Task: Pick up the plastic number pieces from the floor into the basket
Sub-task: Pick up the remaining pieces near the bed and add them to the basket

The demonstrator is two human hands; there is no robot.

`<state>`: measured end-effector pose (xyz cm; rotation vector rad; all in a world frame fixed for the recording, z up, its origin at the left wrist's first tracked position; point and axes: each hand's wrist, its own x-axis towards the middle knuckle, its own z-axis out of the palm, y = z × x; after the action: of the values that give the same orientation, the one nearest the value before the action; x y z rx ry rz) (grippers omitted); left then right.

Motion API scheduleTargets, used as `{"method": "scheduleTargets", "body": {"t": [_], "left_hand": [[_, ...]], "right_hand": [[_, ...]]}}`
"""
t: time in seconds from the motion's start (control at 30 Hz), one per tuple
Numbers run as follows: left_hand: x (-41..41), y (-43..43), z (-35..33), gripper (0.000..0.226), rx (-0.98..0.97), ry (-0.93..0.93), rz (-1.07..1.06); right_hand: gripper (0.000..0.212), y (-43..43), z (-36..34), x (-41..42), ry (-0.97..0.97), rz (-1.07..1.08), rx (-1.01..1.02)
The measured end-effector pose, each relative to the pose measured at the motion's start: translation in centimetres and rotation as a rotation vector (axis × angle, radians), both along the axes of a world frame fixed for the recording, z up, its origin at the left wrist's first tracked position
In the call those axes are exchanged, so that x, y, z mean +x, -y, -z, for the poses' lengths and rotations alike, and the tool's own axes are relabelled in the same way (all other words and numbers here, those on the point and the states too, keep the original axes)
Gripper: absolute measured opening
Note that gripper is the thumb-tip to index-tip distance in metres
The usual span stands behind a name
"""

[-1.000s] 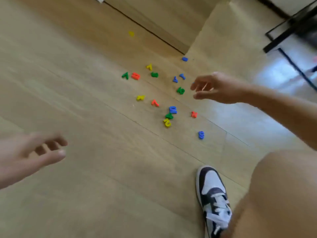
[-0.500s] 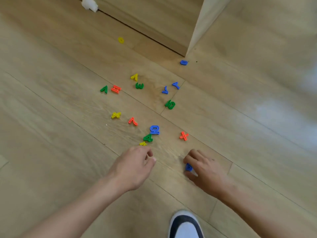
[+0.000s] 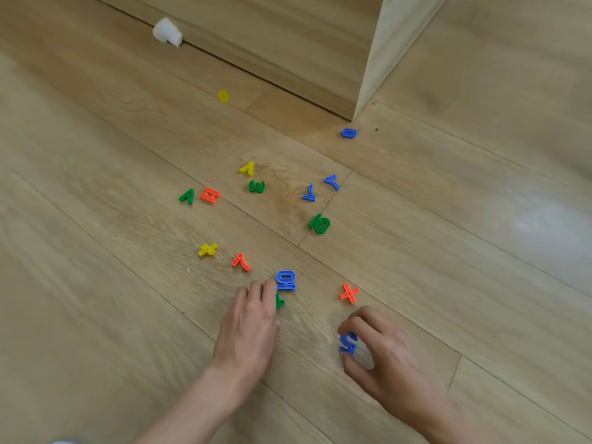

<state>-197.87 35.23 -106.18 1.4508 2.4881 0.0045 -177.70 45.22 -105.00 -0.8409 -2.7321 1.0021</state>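
Observation:
Several coloured plastic pieces lie scattered on the wooden floor. My right hand pinches a blue piece between thumb and fingers, just above the floor. My left hand lies palm down with its fingers stretched over a green 4; whatever is beneath the palm is hidden. A blue 10 sits right beyond those fingertips and an orange cross just beyond my right hand. Farther off are an orange 7, a yellow piece and a green 10. No basket is in view.
More pieces lie farther away: a green 3, a yellow 7, two blue pieces, a blue 0, a yellow 0. A wooden cabinet corner and a white object stand at the back.
Both hands came down from the air to the floor. My right hand took hold of the blue piece and lifted it slightly. My left hand slid forward over the yellow piece onto the green 4.

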Motion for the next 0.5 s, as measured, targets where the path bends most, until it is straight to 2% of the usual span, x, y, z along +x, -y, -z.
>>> {"method": "scheduleTargets", "body": {"t": [0.1, 0.2, 0.27, 0.33, 0.37, 0.4, 0.43, 0.5], "left_hand": [[-0.7, 0.2, 0.0, 0.042, 0.069, 0.046, 0.023], [-1.6, 0.5, -0.7, 0.032, 0.284, 0.304, -0.069], [-1.4, -0.1, -1.9, 0.023, 0.421, 0.631, -0.339], [-0.3, -1.4, -3.0, 0.010, 0.443, 1.255, -0.694], [0.2, -1.9, -3.5, 0.011, 0.381, 1.551, -0.795], [0.4, -2.3, -3.7, 0.016, 0.326, 1.760, -0.837], [0.5, -2.5, -3.8, 0.022, 0.286, 1.867, -0.857], [0.3, -2.8, -3.6, 0.029, 0.295, 1.851, -0.878]], "right_hand": [[0.011, 0.5, -0.4, -1.3, -0.088, 0.116, -0.091], [0.013, 0.8, -1.1, -2.7, -0.199, 0.241, -0.213], [0.018, 0.9, -1.9, -3.8, -0.308, 0.268, -0.228], [0.021, 1.0, -2.6, -5.2, -0.375, 0.231, -0.214], [0.022, 1.1, -2.8, -5.9, -0.380, 0.192, -0.196], [0.022, 1.1, -2.7, -6.6, -0.366, 0.146, -0.160], [0.023, 1.2, -2.6, -7.1, -0.337, 0.102, -0.110], [0.028, 1.0, -2.3, -7.7, -0.306, 0.035, -0.069]]}}
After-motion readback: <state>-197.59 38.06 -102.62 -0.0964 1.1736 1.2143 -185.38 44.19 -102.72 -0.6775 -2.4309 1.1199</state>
